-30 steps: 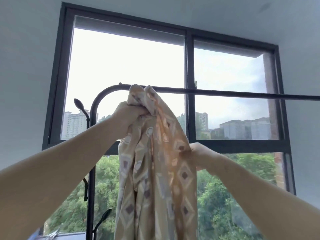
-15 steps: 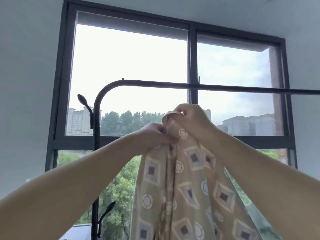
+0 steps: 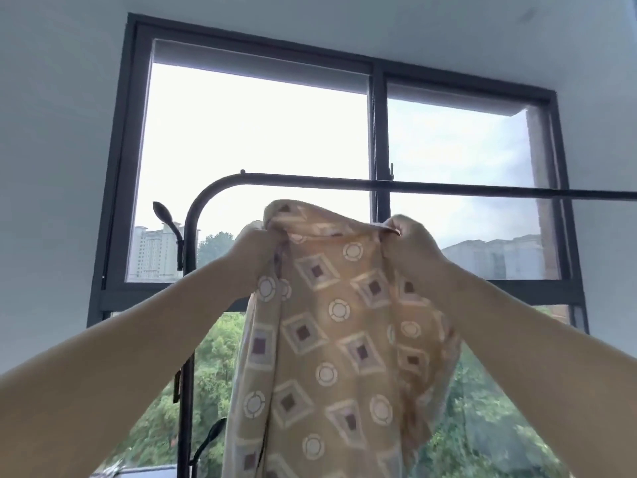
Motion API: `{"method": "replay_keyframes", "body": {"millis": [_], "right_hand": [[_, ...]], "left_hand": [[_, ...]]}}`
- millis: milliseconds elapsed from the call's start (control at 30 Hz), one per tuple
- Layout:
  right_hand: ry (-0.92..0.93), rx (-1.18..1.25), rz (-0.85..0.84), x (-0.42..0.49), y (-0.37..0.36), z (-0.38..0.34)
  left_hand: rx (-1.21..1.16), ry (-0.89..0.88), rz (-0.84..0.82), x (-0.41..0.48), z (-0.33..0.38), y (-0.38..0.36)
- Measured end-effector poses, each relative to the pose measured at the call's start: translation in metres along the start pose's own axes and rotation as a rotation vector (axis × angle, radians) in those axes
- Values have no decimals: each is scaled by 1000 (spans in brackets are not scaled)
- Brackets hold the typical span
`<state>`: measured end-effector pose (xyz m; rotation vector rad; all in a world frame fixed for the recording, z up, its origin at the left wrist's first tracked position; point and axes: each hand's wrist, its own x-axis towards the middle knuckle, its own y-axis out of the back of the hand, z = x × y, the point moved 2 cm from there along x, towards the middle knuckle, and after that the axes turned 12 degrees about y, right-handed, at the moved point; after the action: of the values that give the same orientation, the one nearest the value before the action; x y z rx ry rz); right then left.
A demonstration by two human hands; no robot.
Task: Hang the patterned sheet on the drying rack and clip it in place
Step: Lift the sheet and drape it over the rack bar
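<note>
I hold the patterned sheet [image 3: 331, 339] up in front of me with both hands. My left hand [image 3: 256, 248] grips its top edge with curled fingers, and my right hand [image 3: 410, 244] pinches the same edge further right. The sheet hangs below the black rail of the drying rack [image 3: 448, 189], not touching it, before the window [image 3: 377, 125].

There are two hands: the left hand [image 3: 256, 244] and the right hand [image 3: 408, 244]. Between them is one patterned sheet [image 3: 331, 339], and each hand grips a top corner. Above the hands is one black drying rack [image 3: 344, 182]. Left of the left hand, two hooks [image 3: 165, 215] show on the rack's pole. Behind it all is one window [image 3: 377, 132] with two big panes.
</note>
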<state>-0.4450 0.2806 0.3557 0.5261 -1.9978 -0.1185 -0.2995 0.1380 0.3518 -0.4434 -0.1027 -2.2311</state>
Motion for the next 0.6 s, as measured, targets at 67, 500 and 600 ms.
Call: {"method": "replay_keyframes", "body": {"millis": [67,500,600], "right_hand": [[125,-6,6,8,-2,-24],[-133,86,-564,-12,-24,-1],[-205,-59,-797,-28,-33,26]], "left_hand": [[-105,-10,-59,-5,1,-7],[97,-70,-17,0,24,-17],[7,-87,33,3,29,-12]]}}
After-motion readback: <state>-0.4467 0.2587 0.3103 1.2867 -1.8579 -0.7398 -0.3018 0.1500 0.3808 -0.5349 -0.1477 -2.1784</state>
